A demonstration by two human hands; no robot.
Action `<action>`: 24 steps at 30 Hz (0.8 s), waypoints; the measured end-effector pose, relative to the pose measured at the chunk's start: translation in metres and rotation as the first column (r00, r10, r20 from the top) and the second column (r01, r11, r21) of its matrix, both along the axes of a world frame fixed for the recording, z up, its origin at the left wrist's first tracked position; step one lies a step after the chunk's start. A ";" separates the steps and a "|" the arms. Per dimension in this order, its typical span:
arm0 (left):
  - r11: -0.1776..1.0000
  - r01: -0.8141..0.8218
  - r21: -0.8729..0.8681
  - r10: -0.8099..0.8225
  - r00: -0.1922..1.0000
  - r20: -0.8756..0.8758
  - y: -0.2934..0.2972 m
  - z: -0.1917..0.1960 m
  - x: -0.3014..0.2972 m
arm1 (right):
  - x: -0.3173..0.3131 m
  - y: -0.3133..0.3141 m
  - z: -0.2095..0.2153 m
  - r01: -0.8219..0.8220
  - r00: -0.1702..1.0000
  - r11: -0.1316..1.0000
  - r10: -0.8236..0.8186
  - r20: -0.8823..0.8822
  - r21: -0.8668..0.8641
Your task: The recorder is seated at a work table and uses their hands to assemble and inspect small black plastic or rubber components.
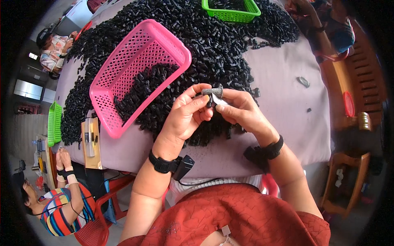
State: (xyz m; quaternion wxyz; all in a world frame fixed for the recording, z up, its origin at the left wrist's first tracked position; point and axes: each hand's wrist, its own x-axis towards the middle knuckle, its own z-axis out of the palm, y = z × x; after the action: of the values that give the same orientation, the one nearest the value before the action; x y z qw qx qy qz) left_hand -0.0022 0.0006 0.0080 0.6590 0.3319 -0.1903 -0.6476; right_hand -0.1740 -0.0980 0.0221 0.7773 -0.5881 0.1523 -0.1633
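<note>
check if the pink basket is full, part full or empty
The pink basket is part full: black pieces lie along its lower right in the picture, while its holed inside shows bare at upper left.

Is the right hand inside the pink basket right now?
No, the right hand meets the left hand around a small grey item, clear of the pink basket.

From the wearer's head, the fisheye camera faces down toward close hands point(184, 114).
</note>
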 end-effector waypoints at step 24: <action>1.000 0.008 -0.003 -0.008 0.998 -0.058 0.001 -0.002 0.004 | 0.003 0.005 0.006 -0.062 0.998 0.997 0.062 0.024 0.035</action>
State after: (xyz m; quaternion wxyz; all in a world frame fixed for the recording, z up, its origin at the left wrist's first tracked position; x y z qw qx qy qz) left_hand 0.0015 0.0015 0.0063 0.6621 0.3113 -0.1730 -0.6593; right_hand -0.1714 -0.0928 0.0278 0.7942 -0.5766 0.1281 -0.1429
